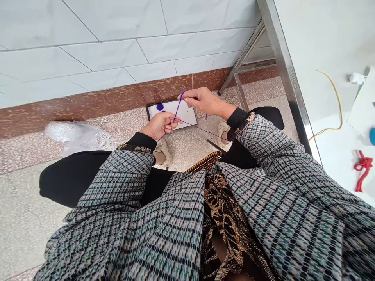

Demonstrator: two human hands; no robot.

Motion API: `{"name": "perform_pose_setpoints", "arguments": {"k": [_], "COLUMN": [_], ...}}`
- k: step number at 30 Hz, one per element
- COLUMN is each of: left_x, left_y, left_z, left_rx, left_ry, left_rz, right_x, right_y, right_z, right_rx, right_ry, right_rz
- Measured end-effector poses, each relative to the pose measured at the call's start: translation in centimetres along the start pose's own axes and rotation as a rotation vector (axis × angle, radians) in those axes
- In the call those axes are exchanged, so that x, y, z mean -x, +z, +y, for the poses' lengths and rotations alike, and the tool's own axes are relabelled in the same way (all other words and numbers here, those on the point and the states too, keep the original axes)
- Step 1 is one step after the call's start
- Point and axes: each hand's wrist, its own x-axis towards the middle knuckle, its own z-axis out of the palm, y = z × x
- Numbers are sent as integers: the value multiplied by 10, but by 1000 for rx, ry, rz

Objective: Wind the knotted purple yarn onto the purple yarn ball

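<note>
A short length of purple cord (178, 104), knotted or braided, stretches between my two hands. Its upper end is pinched in the fingers of my right hand (203, 102). Lower down, my left hand (164, 124) is closed on the other end, thumb and fingers pressed together. A thin purple thread (202, 129) runs from near my left hand toward the right, passing below my right wrist. Behind the hands, a white tray or board with a dark rim (189, 113) lies on the floor, bearing round purple pieces (159, 106).
A bundle of white cord in clear plastic (79, 134) lies on the floor at left. On the right stands a metal-framed table (293, 82), with a yellow cord (340, 105) and a red knotted cord (363, 168) on its top. A tiled wall (117, 54) rises ahead.
</note>
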Motion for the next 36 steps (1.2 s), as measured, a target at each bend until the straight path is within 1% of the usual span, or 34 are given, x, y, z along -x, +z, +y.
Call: {"name": "perform_pose_setpoints", "arguments": {"k": [3,6,9,11,12,13,15,16,17,18,19,20,22,23,25,27,29,33,36], "left_x": [5,9,9,9,8,8,7,6,5,3,2,1,-2,-3,-4,-5,-4,-1,1], "left_y": [2,6,9,10,10,10,9,9,8,8,8,8,8,8,8,8,9,10,13], "left_z": [-1,-1,-1,-1,-1,0,0,0,0,0,0,-1,-2,-2,-3,-2,-1,2,3], "left_rx": [36,12,-10,0,10,21,36,39,38,31,21,11,-10,-21,-40,-52,-51,-35,-33], "left_ry": [111,212,238,251,257,261,264,266,272,280,288,298,310,313,311,302,290,275,253], "left_rz": [-12,-14,1,36,59,84,138,163,186,206,221,235,261,277,314,358,403,467,476], "right_x": [-1,-4,-10,-15,-17,-19,-20,-19,-18,-17,-15,-13,-10,-9,-8,-10,-13,-18,-20], "right_y": [-9,-11,-6,-1,1,3,5,7,9,12,15,20,30,36,45,51,53,54,55], "right_z": [3,9,17,23,26,29,31,29,26,22,17,10,-1,-6,-12,-15,-15,-14,-13], "right_rx": [-87,-181,-186,-80,16,133,359,427,438,391,296,171,-115,-251,-493,-655,-674,-460,-325], "right_ry": [99,218,209,177,174,181,175,147,103,65,55,83,213,289,396,450,462,418,400], "right_rz": [99,70,34,32,58,107,247,304,328,303,229,123,-90,-169,-249,-268,-257,-170,-125]}}
